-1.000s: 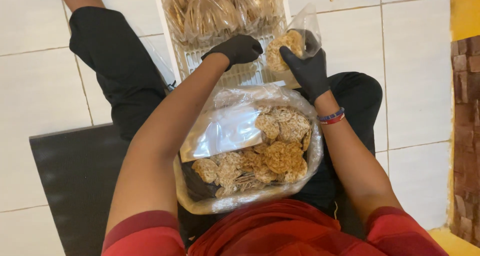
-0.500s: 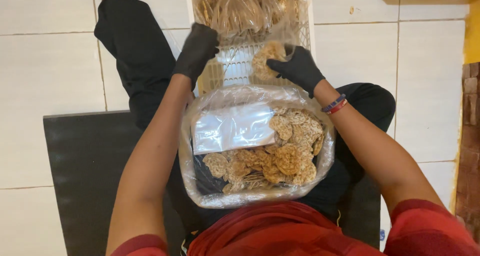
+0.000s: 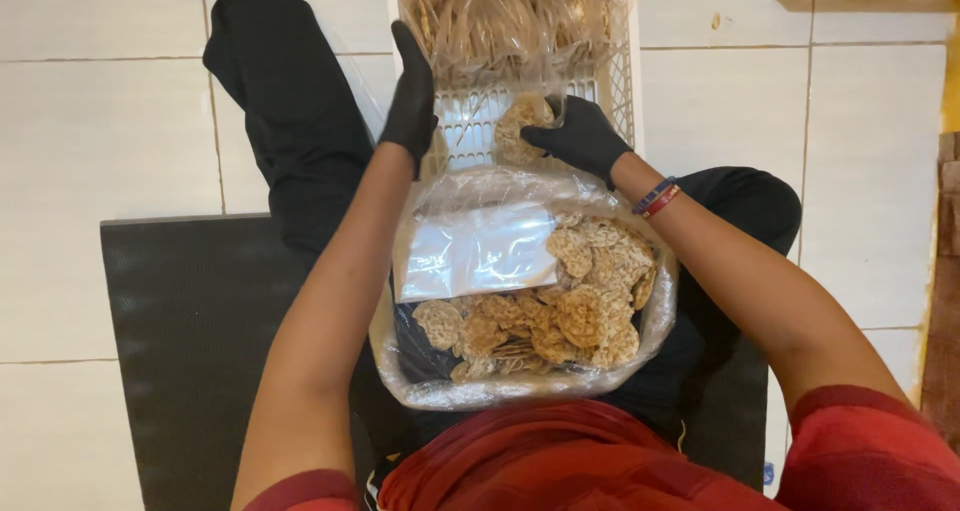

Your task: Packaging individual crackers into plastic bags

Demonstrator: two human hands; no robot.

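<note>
The right hand, in a black glove, has its grip clamped on a stack of crackers over the white crate. The left hand lies flat against the crate's packed bags, fingers together, holding nothing. The lap tub is about half full, so much packing remains.

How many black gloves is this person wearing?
2: one on the left hand, raised at the crate's left edge, and one on the right hand, gripping a small bag of crackers.

Both arms reach forward, bare to the wrists. The black-gloved left hand stands edge-up, fingers straight; the black-gloved right hand curls, fingers pinched closed.
</note>
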